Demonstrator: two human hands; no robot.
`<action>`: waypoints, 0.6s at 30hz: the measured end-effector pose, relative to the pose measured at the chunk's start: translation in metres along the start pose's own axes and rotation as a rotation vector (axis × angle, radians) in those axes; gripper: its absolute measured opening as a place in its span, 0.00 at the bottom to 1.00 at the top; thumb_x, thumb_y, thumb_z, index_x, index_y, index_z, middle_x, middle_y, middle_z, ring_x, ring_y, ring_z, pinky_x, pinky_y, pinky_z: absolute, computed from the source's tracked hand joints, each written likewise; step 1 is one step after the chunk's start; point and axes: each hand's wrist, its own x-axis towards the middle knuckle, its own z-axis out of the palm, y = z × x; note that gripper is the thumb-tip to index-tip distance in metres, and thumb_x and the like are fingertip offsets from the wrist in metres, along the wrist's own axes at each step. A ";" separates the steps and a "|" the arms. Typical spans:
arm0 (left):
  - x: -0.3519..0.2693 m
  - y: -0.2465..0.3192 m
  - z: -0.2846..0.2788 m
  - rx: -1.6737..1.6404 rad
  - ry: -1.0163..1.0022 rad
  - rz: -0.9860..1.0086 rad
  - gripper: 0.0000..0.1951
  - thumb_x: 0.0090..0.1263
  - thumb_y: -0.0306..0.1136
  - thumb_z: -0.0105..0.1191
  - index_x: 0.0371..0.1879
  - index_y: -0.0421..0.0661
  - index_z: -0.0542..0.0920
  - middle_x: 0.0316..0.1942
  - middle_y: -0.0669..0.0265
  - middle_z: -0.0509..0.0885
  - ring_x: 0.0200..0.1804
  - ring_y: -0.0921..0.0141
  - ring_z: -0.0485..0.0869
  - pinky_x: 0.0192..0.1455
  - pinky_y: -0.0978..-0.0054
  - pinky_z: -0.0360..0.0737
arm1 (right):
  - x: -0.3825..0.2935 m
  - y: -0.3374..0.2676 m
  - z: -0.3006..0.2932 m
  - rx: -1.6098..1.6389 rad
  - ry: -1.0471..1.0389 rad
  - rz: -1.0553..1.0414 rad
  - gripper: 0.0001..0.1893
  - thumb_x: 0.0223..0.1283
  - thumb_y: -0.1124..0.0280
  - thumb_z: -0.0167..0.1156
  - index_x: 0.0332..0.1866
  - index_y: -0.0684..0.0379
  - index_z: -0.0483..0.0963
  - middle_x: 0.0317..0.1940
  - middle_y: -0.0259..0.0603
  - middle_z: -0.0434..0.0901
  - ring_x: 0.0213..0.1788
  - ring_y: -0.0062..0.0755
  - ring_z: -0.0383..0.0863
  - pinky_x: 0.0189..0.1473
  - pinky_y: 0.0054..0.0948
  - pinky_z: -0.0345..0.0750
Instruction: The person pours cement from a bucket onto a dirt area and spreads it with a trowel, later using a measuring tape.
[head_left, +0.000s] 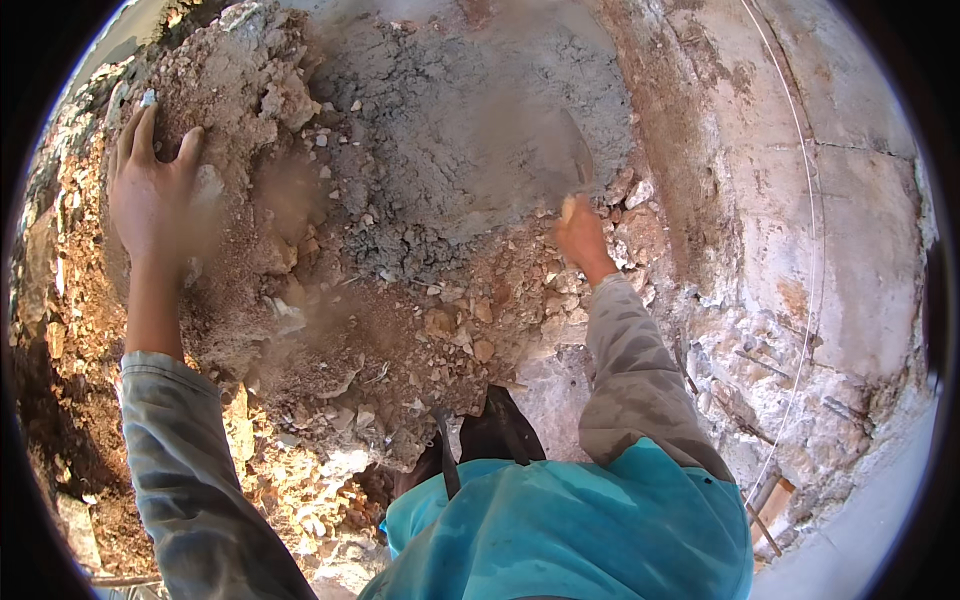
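My right hand (583, 236) is closed around the handle of a trowel (576, 146). Its blade lies on the wet grey mortar (420, 157) spread over the ground, and a blur hides part of the blade. On the left, my left hand (154, 191) rests with fingers apart on a bank of earth and rubble (225, 97), holding nothing. A small pale chip (148, 97) is at one of its fingertips.
Along the right side runs a concrete wall (765, 172) with a thin white line (806, 165) strung before it. Loose stones (480, 315) cover the ground between the mortar and my legs. Rusty rods (742, 420) stick out at the lower right.
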 end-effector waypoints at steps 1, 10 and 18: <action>0.001 0.002 0.001 -0.067 0.023 -0.057 0.35 0.66 0.61 0.54 0.69 0.56 0.72 0.69 0.64 0.72 0.70 0.60 0.70 0.72 0.61 0.67 | -0.009 -0.012 0.012 0.021 -0.021 -0.004 0.23 0.56 0.71 0.62 0.52 0.71 0.63 0.35 0.67 0.81 0.40 0.69 0.82 0.43 0.54 0.78; 0.002 -0.003 0.005 -0.219 0.136 -0.094 0.34 0.62 0.57 0.60 0.62 0.48 0.76 0.66 0.59 0.76 0.68 0.56 0.72 0.72 0.59 0.66 | -0.035 -0.161 0.090 0.398 -0.214 -0.073 0.23 0.55 0.74 0.61 0.52 0.73 0.60 0.35 0.71 0.79 0.37 0.67 0.83 0.39 0.53 0.79; -0.002 -0.004 0.008 -0.184 0.123 -0.105 0.34 0.63 0.58 0.58 0.64 0.52 0.75 0.66 0.63 0.75 0.69 0.57 0.71 0.71 0.60 0.69 | -0.080 -0.258 0.075 1.228 -0.740 0.348 0.21 0.59 0.75 0.60 0.55 0.61 0.63 0.27 0.36 0.70 0.20 0.25 0.73 0.19 0.31 0.73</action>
